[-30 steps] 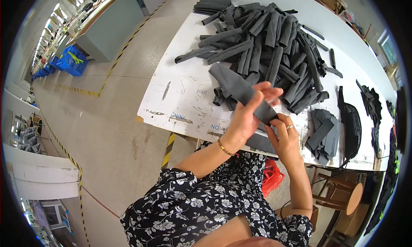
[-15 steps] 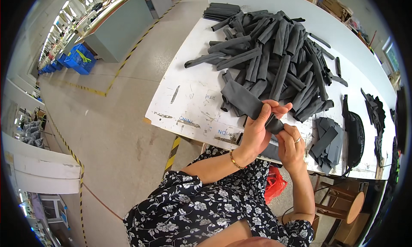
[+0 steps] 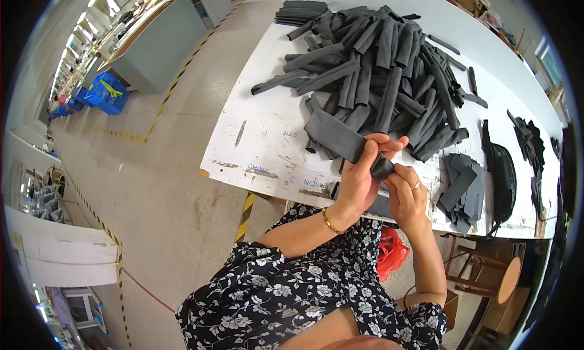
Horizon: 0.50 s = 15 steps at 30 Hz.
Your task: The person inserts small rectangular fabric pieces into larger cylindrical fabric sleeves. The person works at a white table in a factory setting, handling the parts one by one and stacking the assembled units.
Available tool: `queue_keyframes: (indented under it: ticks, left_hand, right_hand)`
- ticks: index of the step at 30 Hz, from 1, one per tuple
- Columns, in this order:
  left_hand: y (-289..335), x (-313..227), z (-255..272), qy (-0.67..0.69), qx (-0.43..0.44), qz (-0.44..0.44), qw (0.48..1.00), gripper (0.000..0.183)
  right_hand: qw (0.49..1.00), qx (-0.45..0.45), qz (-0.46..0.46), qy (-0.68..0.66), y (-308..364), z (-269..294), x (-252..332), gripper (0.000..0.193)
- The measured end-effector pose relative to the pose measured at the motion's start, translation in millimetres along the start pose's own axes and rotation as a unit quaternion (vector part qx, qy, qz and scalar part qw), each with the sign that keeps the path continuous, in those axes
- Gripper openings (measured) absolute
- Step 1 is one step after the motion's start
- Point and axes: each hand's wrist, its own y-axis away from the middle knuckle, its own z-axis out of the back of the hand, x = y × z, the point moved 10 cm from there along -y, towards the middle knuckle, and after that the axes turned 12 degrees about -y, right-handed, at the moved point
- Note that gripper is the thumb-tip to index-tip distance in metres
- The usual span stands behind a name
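A dark grey fabric strip (image 3: 333, 135) is held over the near edge of the white table (image 3: 267, 137). My left hand (image 3: 364, 175) grips its lower end, fingers curled round the cloth. My right hand (image 3: 406, 193), with a ring on one finger, pinches the same bunched end from the right. The strip's free end reaches up and left toward a big pile of rolled grey strips (image 3: 383, 64).
A stack of flat grey pieces (image 3: 462, 189) lies right of my hands, with a black bag (image 3: 502, 176) beyond it. A wooden stool (image 3: 496, 277) and a red bag (image 3: 391, 252) sit under the table. Blue crates (image 3: 103, 94) stand far left on the concrete floor.
Both hands kept their hold on the strip's end and worked it between the fingers. The view shifted, so table and pile sit a little lower in the picture.
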Motion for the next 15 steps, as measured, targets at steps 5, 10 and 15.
queue_keyframes:
  ticks: [5, 10, 15]
  left_hand:
    - [-6.2, -3.5, 2.4, -0.039, 0.011, -0.001, 0.999, 0.042]
    - [-17.8, -31.8, -0.6, -0.066, 0.054, -0.073, 0.994, 0.04]
    - [-17.1, -26.9, -11.7, -0.041, 0.175, -0.07, 0.981, 0.035]
  right_hand:
    - [0.921, -0.106, -0.296, -0.23, 7.3, -3.7, -31.9, 0.015]
    - [0.865, -0.276, -0.285, -0.306, 47.2, 15.8, -51.1, 0.01]
    - [0.718, -0.286, -0.41, -0.484, 56.8, 2.4, -73.7, 0.022]
